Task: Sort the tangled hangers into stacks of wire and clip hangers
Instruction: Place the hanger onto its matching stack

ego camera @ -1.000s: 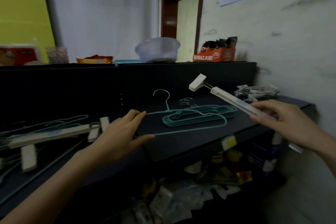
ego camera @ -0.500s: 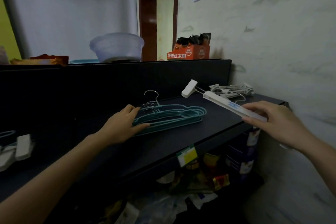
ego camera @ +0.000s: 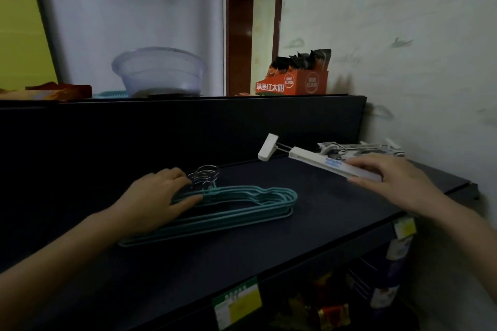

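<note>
White clip hanger (ego camera: 321,162) in right hand (ego camera: 403,183)

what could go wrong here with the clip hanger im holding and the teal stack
The right hand pinches the clip hanger near one end only, so its free clip could dip and catch the wire hanger stack. The left hand rests on that stack beside its metal hooks; lifting off might snag one and drag the stack askew.

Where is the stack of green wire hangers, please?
The stack of wire hangers lies left of centre on the dark shelf in the head view, under the left hand, left of the clip hanger.
</note>
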`<state>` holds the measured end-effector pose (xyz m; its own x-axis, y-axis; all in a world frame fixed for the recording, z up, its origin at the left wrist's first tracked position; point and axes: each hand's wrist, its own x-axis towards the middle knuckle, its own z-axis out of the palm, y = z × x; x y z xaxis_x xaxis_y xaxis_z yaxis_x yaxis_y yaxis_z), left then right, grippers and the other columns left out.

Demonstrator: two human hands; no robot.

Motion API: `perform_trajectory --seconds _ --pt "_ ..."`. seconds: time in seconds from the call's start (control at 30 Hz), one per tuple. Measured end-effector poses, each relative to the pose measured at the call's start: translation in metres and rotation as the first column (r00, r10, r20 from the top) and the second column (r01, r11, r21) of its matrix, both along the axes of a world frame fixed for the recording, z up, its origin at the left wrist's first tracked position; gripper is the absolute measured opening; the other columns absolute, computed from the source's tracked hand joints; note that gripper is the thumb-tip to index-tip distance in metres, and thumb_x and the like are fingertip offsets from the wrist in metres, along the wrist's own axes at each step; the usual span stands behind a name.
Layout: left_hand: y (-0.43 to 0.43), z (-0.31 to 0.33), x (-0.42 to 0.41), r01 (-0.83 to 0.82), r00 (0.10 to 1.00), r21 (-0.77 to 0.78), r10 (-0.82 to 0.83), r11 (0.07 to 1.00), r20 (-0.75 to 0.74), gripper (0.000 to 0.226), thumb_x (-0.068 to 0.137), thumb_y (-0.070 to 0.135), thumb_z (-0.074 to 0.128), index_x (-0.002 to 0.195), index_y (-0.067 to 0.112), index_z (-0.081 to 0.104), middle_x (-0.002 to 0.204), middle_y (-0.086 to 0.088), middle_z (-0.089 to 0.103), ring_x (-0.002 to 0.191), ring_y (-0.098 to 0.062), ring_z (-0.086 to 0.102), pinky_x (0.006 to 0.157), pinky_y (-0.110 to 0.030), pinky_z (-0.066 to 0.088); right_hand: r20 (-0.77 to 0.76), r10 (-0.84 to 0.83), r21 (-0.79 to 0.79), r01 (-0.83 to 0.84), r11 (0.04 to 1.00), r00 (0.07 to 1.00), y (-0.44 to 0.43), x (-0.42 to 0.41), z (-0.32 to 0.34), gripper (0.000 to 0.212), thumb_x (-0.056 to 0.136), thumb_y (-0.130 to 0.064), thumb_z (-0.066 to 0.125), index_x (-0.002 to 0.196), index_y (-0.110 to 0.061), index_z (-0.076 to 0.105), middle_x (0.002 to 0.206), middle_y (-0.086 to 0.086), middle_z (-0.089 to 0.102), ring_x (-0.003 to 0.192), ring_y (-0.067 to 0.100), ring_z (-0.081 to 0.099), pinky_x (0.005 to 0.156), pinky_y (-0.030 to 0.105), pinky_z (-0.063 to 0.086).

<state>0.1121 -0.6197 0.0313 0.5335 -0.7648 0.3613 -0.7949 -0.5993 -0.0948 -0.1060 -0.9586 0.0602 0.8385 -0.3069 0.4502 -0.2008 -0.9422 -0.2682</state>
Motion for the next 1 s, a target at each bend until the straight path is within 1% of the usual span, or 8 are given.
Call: perform_trajectory --seconds 0.13,0.2,0.3,0.4,0.47,0.6,0.8,1.0 --pt "-0.041 0.015 -0.005 0.077 0.995 -0.028 -0.075 0.997 0.059 0.038 0.09 0.053 0.037 0.112 0.029 0.058 0.104 0.014 0.056 0.09 -0.005 0.051 0.073 -0.019 0.043 -0.048 0.005 -0.097 -0.009 0.995 0.999 -0.036 0.012 -0.007 0.039 0.084 -0.041 0.061 0.122 -0.034 0.057 0.121 -0.015 0.059 0.109 0.007 0.052 0.078 0.027 0.04" --pt "-0.066 0.021 -0.008 0.095 0.995 0.003 -0.096 0.995 0.039 0.035 0.091 0.052 0.036 0.109 0.031 0.058 0.099 0.016 0.055 0.087 -0.005 0.053 0.07 -0.02 0.046 -0.05 -0.002 -0.122 -0.004 0.993 0.999 -0.055 0.012 -0.007 0.039 0.083 -0.043 0.061 0.122 -0.036 0.057 0.122 -0.017 0.058 0.109 0.007 0.053 0.075 0.025 0.038" --pt "-0.105 0.026 -0.01 0.133 0.99 0.03 -0.134 0.991 0.037 0.034 0.091 0.052 0.037 0.107 0.032 0.059 0.099 0.016 0.056 0.087 -0.006 0.056 0.071 -0.023 0.049 -0.018 -0.006 -0.111 0.004 0.994 1.0 -0.086 0.009 -0.004 0.037 0.082 -0.041 0.063 0.118 -0.035 0.06 0.117 -0.013 0.063 0.101 0.01 0.057 0.072 0.028 0.042" --pt "-0.141 0.03 -0.01 0.15 0.987 0.019 -0.151 0.988 0.05 0.033 0.091 0.051 0.038 0.105 0.032 0.06 0.098 0.016 0.057 0.085 -0.006 0.055 0.07 -0.024 0.049 0.03 0.01 -0.049 -0.009 0.999 0.999 -0.121 0.007 0.003 0.033 0.082 -0.034 0.065 0.115 -0.032 0.063 0.108 -0.01 0.065 0.088 0.008 0.055 0.067 0.027 0.041" --pt "-0.164 0.033 -0.011 0.145 0.988 0.017 -0.146 0.989 0.055 0.032 0.091 0.051 0.038 0.105 0.032 0.06 0.094 0.016 0.056 0.085 -0.006 0.055 0.07 -0.026 0.049 0.051 0.014 -0.007 -0.013 1.0 0.999 -0.146 0.009 0.01 0.031 0.083 -0.03 0.066 0.113 -0.029 0.065 0.105 -0.007 0.066 0.088 0.011 0.057 0.071 0.031 0.043" --pt "-0.209 0.035 -0.014 0.078 0.996 0.023 -0.079 0.997 0.05 0.033 0.091 0.051 0.037 0.106 0.032 0.059 0.099 0.014 0.057 0.091 -0.009 0.057 0.073 -0.03 0.051 0.014 0.04 -0.017 -0.04 0.999 0.999 -0.198 0.017 0.02 0.029 0.083 -0.026 0.067 0.112 -0.025 0.065 0.106 -0.003 0.066 0.091 0.014 0.057 0.075 0.033 0.044" --pt "-0.264 0.036 -0.018 -0.039 0.999 -0.018 0.039 0.999 -0.012 0.033 0.091 0.051 0.038 0.107 0.032 0.059 0.103 0.013 0.059 0.09 -0.01 0.058 0.074 -0.03 0.051 -0.09 0.166 0.028 -0.164 0.986 0.982 -0.268 0.048 0.023 0.031 0.085 -0.022 0.065 0.116 -0.02 0.063 0.113 -0.001 0.065 0.099 0.011 0.055 0.083 0.026 0.04" --pt "-0.295 0.031 -0.025 -0.156 0.986 -0.003 0.156 0.988 -0.051 0.034 0.091 0.051 0.038 0.11 0.031 0.058 0.105 0.013 0.057 0.092 -0.009 0.057 0.077 -0.03 0.05 -0.163 0.24 -0.01 -0.245 0.969 0.957 -0.29 0.097 0.015 0.032 0.088 -0.031 0.06 0.119 -0.022 0.059 0.117 -0.002 0.062 0.104 0.015 0.056 0.091 0.034 0.045"
